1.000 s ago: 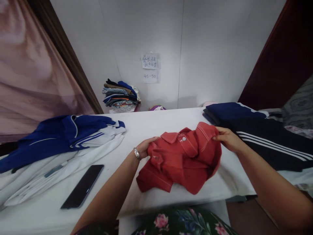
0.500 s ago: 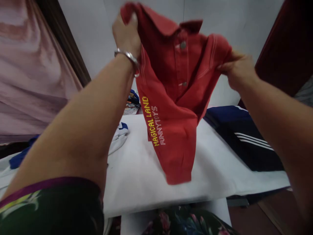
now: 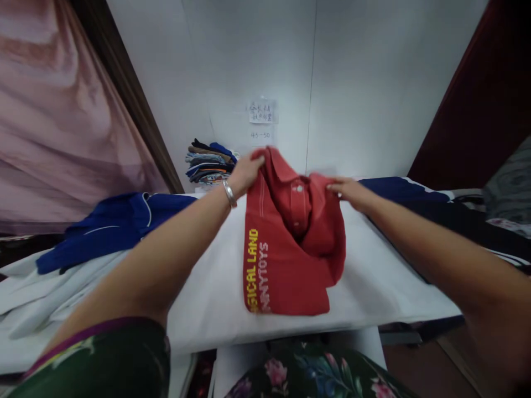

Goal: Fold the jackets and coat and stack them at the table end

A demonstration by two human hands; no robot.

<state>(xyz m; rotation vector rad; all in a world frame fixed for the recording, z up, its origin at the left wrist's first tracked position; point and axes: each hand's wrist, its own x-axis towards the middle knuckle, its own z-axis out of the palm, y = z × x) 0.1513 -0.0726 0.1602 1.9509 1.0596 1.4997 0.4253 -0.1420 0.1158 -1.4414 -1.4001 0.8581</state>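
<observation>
A red collared jacket [image 3: 290, 276] with buttons and yellow and white lettering along one side hangs between my hands, its lower part on or just over the white tabletop [image 3: 207, 298]. My left hand [image 3: 246, 174], with a silver bangle at the wrist, is closed on the jacket's left shoulder near the collar. On the other shoulder my right hand [image 3: 348, 192] pinches the cloth. The middle of the jacket sags in folds, and its back is hidden.
Blue clothing [image 3: 112, 226] and white clothing [image 3: 62, 290] lie on the left. Dark folded garments [image 3: 440, 221] with white stripes are on the right. A stack of folded clothes [image 3: 209, 163] stands at the back, beside handwritten paper signs [image 3: 261, 113] on the wall.
Both hands have come down with the red jacket, from high up to near the tabletop. Its lower part now bunches and folds. More of the wall and the clothes stack shows.
</observation>
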